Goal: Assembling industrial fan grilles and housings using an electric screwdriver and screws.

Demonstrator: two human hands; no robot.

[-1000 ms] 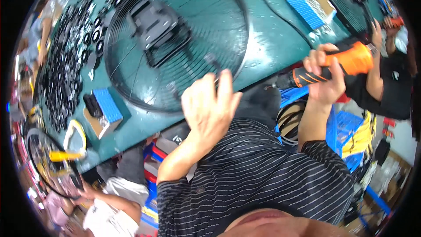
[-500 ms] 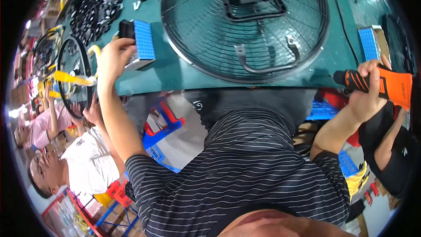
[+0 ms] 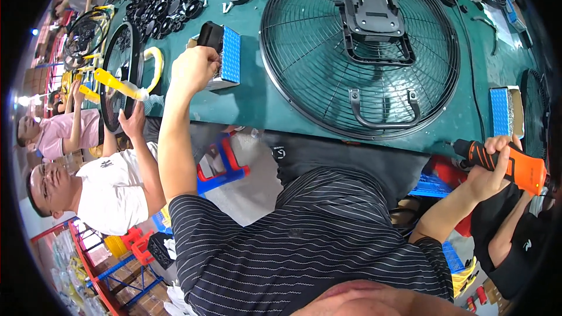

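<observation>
At the table's near edge, my left hand (image 3: 195, 70) reaches into a small blue-sided box (image 3: 231, 55), its fingers bunched at the opening. Whatever the fingertips grip is hidden. A black block-shaped part (image 3: 211, 35) sticks up at the box's far side. Off to the right, my right hand (image 3: 490, 164) is wrapped round an orange and black power screwdriver (image 3: 522, 169), its nose turned left. Between my hands lies a round black wire fan guard (image 3: 316, 90). It carries a black mounting bracket (image 3: 374, 9) and a curved handle (image 3: 383, 124) near its close edge.
Many round black knobs (image 3: 170, 6) are heaped at the far left. A second blue-sided box (image 3: 500, 114) stands at the right, near a black cable (image 3: 473, 82). On the left, a person in white (image 3: 114, 193) holds a black ring (image 3: 134, 64) near a yellow hooked part (image 3: 155, 70).
The whole view has shifted, so the table's things sit farther right and lower. My left hand stays at the box, and my right hand still holds the power screwdriver.
</observation>
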